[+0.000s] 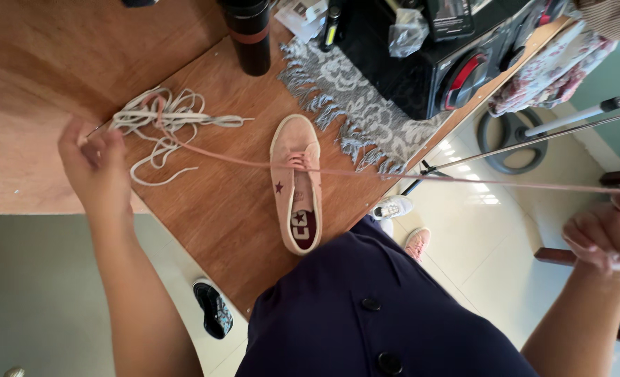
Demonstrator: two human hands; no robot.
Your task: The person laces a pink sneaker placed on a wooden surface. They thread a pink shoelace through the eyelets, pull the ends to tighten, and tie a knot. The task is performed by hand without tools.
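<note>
There is one view only, from a camera on the person's head. It looks steeply down along the body, so the dark buttoned garment (366,307) fills the bottom middle of the picture. The wooden table (226,209) lies close below and crosses the picture at an angle. The left hand (95,164) stands at the left side, the right hand (607,237) reaches the right border. Beside the table, the floor (491,230) is seen far lower. With one view, nothing is shared.

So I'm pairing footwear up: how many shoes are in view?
4: pink shoe on the table; white shoe, second pink shoe and black shoe on the floor. More may be hidden.
</note>
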